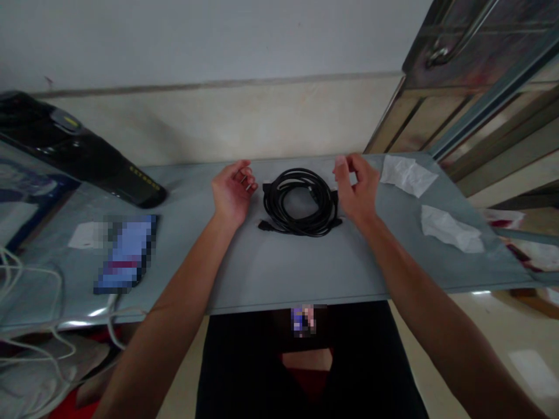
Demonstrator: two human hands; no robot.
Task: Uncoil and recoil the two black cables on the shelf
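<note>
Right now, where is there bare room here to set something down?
Bare: between the coil and the front edge of the table, your forearms either side; also between the phone and your left hand. Crowded: the left end, with white cables and black device; the right end, with two white scraps.

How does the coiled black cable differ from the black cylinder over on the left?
The cable is thin strands wound into a loop; the cylinder is one thick, solid body. The cylinder carries yellow lettering, while none shows on the cable. The cable lies between the two hands, whereas the cylinder is off to the left. Both are black and on the grey tabletop.
</note>
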